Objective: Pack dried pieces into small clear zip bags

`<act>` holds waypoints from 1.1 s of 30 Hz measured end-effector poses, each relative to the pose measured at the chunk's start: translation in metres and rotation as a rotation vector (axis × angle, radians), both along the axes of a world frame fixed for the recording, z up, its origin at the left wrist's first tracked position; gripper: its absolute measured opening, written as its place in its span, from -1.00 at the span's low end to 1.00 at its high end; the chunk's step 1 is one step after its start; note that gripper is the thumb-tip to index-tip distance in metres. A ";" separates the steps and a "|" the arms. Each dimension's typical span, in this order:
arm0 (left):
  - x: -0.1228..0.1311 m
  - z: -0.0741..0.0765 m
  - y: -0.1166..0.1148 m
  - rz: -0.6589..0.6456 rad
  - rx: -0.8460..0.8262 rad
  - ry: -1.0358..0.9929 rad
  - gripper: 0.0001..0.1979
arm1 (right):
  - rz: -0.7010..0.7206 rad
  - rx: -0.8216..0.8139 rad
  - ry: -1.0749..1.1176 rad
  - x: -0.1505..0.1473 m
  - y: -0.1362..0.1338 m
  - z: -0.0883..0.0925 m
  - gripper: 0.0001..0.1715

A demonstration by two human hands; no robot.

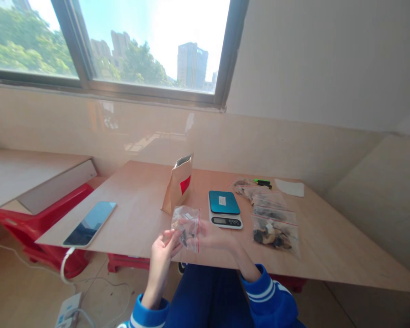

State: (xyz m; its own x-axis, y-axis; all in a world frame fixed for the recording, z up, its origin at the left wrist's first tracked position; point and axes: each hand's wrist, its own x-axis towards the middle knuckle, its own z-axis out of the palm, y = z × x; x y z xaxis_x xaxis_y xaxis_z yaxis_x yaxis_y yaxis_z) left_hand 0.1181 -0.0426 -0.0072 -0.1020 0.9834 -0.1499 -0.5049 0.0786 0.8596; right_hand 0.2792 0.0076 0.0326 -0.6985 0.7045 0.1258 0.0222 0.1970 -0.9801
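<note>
A small clear zip bag [187,224] with dark pieces inside and a red seal line is held up over the near edge of the wooden table [130,214]. My left hand [164,248] pinches its lower left corner. My right hand [214,236] grips it from the right side, fingers partly behind the plastic. Both hands are closed on the bag. A small kitchen scale [224,208] with a teal top stands just behind the bag. A brown paper pouch [178,184] with a red label stands open behind it.
Several filled clear bags [274,217] lie in a row right of the scale, with a green marker [261,182] and a white paper [289,187] beyond. A phone [89,222] lies at the table's left, cable hanging down. Red stools [44,223] stand below.
</note>
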 end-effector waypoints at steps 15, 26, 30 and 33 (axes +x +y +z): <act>0.001 0.007 -0.002 0.126 -0.110 -0.138 -0.79 | -0.295 0.043 0.012 -0.009 -0.004 -0.001 -0.70; -0.005 0.001 0.000 0.182 -0.133 -0.269 -0.88 | -0.483 -0.034 0.192 -0.004 0.008 0.001 -0.69; -0.012 0.002 0.002 0.218 -0.118 -0.283 -0.86 | -0.589 -0.093 0.193 0.009 0.016 0.004 -0.69; -0.021 0.002 0.004 0.272 -0.146 -0.267 -0.83 | -0.702 -0.011 0.225 0.018 0.036 0.026 -0.68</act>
